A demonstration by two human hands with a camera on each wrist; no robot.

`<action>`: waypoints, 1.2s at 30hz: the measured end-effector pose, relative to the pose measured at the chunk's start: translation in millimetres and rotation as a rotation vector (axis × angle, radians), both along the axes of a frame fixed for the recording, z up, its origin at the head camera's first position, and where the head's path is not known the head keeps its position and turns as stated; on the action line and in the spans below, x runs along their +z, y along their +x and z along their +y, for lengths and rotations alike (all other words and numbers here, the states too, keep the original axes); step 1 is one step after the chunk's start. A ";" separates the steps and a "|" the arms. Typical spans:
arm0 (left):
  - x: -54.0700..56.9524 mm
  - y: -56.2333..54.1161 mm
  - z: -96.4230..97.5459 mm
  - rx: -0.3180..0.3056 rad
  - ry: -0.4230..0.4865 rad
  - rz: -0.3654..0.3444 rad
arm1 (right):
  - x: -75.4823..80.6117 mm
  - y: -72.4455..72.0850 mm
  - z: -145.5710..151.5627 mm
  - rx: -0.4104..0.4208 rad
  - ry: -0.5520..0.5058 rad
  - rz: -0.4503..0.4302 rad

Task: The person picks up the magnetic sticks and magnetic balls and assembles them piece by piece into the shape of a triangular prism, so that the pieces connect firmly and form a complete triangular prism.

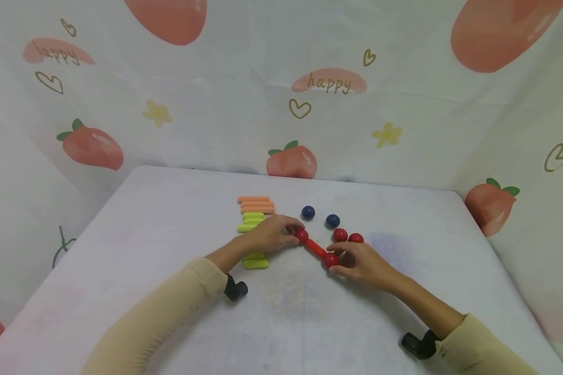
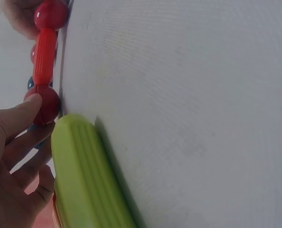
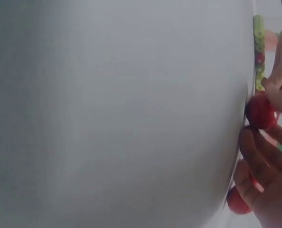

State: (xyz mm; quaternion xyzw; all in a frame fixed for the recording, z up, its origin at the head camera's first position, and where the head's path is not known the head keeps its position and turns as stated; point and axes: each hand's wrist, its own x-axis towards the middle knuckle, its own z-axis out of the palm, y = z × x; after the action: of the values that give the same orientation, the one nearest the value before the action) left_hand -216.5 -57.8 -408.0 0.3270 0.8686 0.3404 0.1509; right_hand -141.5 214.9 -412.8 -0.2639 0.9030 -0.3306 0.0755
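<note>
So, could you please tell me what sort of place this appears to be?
Probably a staged tabletop corner for filming or play, judging by the peach-printed white backdrop, the white-topped rectangular table, and the ribbed red rod between two shiny red balls.

Beige left sleeve [image 1: 157,312], matching right sleeve [image 1: 480,346], black rounded device [image 1: 236,289] by each cuff [image 1: 215,276], fastening hard to make out

Four red balls [image 1: 330,260], two blue [image 1: 308,212], one red rod [image 1: 316,248], three orange [image 1: 257,204], five-plus green [image 1: 255,264]
</note>
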 end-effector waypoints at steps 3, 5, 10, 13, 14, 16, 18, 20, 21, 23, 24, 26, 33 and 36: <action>1.3 0.9 -2.1 0.000 -0.007 -0.004 | 0.5 0.1 2.3 0.024 0.000 -0.013; 2.2 1.8 -5.9 0.005 0.000 -0.005 | 1.1 0.3 2.9 0.031 0.001 -0.019; 2.7 5.3 -26.7 0.017 0.067 0.027 | 1.4 0.9 3.0 0.029 -0.008 -0.028; 3.3 11.2 -43.7 0.027 0.103 0.052 | 1.2 1.0 3.3 0.029 -0.015 -0.029; 3.8 13.9 -49.4 0.031 0.105 0.057 | 1.3 1.0 3.4 0.029 -0.016 -0.029; 5.0 20.1 -60.4 0.035 0.103 0.063 | 1.2 1.0 3.6 0.029 -0.019 -0.028; 5.8 26.6 -70.9 0.033 0.096 0.066 | 1.2 1.0 3.7 0.029 -0.021 -0.028; 6.5 33.5 -80.6 0.030 0.084 0.068 | 1.0 1.1 3.9 0.028 -0.023 -0.027; 6.8 37.0 -85.0 0.029 0.080 0.066 | 0.9 1.2 3.9 0.028 -0.024 -0.027; 7.6 43.9 -93.0 0.028 0.069 0.060 | 1.1 1.3 3.4 0.027 -0.024 -0.027; 7.9 47.2 -96.3 0.028 0.061 0.061 | 1.2 1.4 3.3 0.026 -0.022 -0.028; 7.3 52.7 -101.8 0.025 0.042 0.066 | 1.4 1.7 3.1 0.023 -0.021 -0.029; 1.6 66.9 -103.5 0.040 -0.029 0.164 | 1.7 2.6 2.3 0.017 -0.015 -0.034; -2.0 72.0 -96.9 0.049 -0.110 0.268 | 1.9 3.0 1.4 0.015 -0.016 -0.038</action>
State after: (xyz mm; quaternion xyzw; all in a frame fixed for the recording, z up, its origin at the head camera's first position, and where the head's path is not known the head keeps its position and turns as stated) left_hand -144.5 -154.7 -410.0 0.3395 0.9060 0.2492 0.0427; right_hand -138.5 216.3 -410.9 -0.2650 0.8967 -0.3423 0.0928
